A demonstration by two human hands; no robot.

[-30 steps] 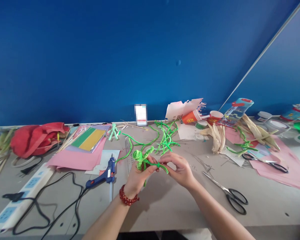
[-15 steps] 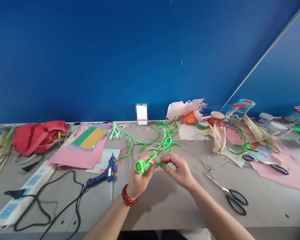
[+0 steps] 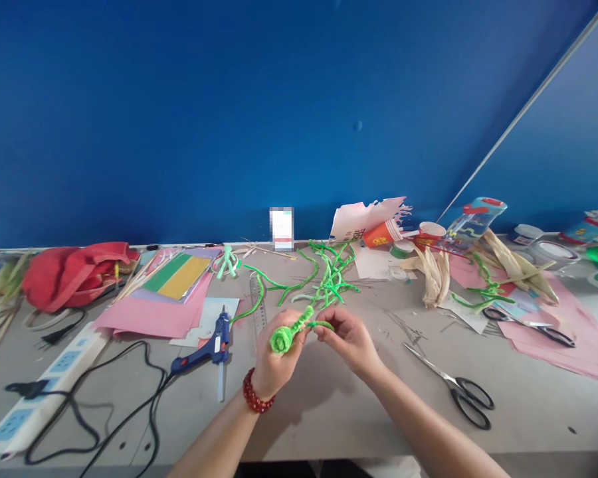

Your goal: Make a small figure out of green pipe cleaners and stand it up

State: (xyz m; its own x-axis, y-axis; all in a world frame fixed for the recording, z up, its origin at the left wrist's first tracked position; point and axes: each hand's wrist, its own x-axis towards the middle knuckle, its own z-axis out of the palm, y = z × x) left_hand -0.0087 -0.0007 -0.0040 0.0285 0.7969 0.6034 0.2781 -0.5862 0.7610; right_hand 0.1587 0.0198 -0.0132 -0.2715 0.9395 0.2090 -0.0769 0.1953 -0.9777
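My left hand point(image 3: 274, 362), with a red bead bracelet point(image 3: 253, 396) on the wrist, is closed around the stem of a green pipe-cleaner flower point(image 3: 285, 335) whose coiled head points toward me. My right hand point(image 3: 347, 338) pinches the loose end of the same green pipe cleaner just right of the stem. Both hands hover over the grey table point(image 3: 339, 411) near its front edge.
A blue glue gun point(image 3: 204, 352) and ruler point(image 3: 257, 307) lie left of my hands, loose green pipe cleaners point(image 3: 329, 275) behind. Scissors point(image 3: 458, 385) lie at the right, more scissors point(image 3: 528, 325) on pink paper. Coloured paper point(image 3: 154, 309), a red bag point(image 3: 70, 272) and a power strip point(image 3: 40, 392) fill the left.
The flower's coiled head has turned to face me and dropped a little. My right hand has moved closer to the stem, and the loose end now looks shorter.
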